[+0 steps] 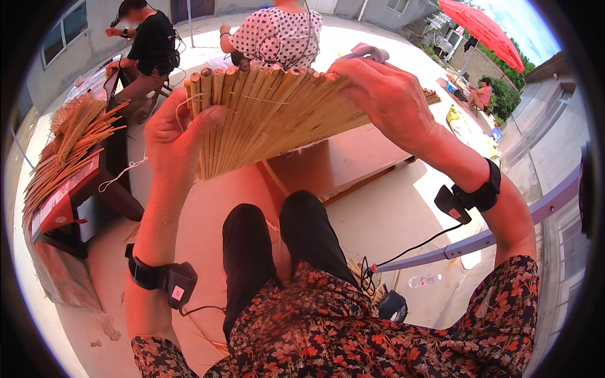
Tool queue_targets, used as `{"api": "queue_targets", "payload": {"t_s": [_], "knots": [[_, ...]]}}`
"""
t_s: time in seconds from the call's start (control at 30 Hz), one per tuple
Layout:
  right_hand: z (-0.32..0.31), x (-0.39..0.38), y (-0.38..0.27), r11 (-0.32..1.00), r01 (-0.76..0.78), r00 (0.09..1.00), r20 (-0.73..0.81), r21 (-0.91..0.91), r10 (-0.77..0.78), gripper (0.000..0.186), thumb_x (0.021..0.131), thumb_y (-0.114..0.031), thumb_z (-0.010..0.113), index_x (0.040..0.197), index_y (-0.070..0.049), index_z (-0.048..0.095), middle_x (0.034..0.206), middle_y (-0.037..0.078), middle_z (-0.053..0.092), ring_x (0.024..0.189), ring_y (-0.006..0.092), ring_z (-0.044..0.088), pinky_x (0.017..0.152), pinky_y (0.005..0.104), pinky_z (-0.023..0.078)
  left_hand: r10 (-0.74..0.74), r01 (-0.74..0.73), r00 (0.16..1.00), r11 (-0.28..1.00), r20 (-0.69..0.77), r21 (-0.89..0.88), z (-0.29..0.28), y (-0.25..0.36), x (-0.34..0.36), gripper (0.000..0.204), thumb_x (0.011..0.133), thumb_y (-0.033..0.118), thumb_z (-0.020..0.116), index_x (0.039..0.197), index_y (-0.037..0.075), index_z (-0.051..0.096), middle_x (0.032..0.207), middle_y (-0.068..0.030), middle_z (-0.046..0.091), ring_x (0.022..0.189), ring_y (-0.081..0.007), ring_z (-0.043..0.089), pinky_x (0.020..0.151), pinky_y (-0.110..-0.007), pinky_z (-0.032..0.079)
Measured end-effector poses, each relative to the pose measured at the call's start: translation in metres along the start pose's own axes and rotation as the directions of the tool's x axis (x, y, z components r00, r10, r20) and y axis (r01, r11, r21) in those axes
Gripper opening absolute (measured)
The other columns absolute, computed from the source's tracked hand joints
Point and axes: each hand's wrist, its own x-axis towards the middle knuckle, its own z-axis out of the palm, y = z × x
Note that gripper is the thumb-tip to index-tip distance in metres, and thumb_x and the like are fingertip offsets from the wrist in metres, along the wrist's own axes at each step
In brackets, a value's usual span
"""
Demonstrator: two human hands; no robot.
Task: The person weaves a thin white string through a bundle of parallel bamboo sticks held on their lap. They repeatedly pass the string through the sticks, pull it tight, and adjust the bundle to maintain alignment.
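A mat of thin tan reed stalks (271, 113), bound side by side with white string, is held up in front of me above my knees. Its cut stalk ends line the upper edge, and the stalks fan downward and to the right. My left hand (173, 135) grips the left edge, thumb across the front and fingers behind. On the upper right edge, my right hand (391, 101) is closed over the stalks, its fingertips mostly hidden behind the mat. A loose white string (123, 174) dangles beside my left wrist.
A low brown table (372, 154) stands beyond my knees. At left, a pile of loose reed stalks (72, 135) lies on a dark red stand (66, 201). Two people sit ahead, another far right near a red umbrella (485, 28). A purple metal bar (469, 244) and a plastic bottle (425, 280) are at right.
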Motion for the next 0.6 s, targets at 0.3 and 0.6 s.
{"api": "queue_targets", "payload": {"t_s": [0.3,0.6], "knots": [[0.05,-0.08,0.019,0.995,0.083,0.976,-0.206,0.058,-0.069,0.03,0.077,0.003,0.073,0.104,-0.01,0.069,0.094,0.004,0.07,0.092,0.0274,0.069,0.075,0.0371,0.056,0.237,-0.424,0.866,0.815,0.439,0.395,0.047,0.001,-0.067,0.035,0.074,-0.003,0.08,0.105,-0.002,0.064,0.109,-0.0236,0.073,0.106,-0.0379,0.072,0.089,-0.041,0.058],[0.079,-0.222,-0.047,0.549,-0.724,0.621,0.049,0.417,0.782,0.048,0.09,0.004,0.064,0.136,-0.002,0.054,0.138,0.011,0.063,0.136,0.0242,0.053,0.114,0.0389,0.04,0.063,-0.391,0.829,0.775,0.555,0.496,0.119,-0.055,-0.16,0.026,0.09,0.009,0.064,0.115,0.004,0.068,0.128,-0.0184,0.068,0.12,-0.0374,0.066,0.105,-0.054,0.049]]}}
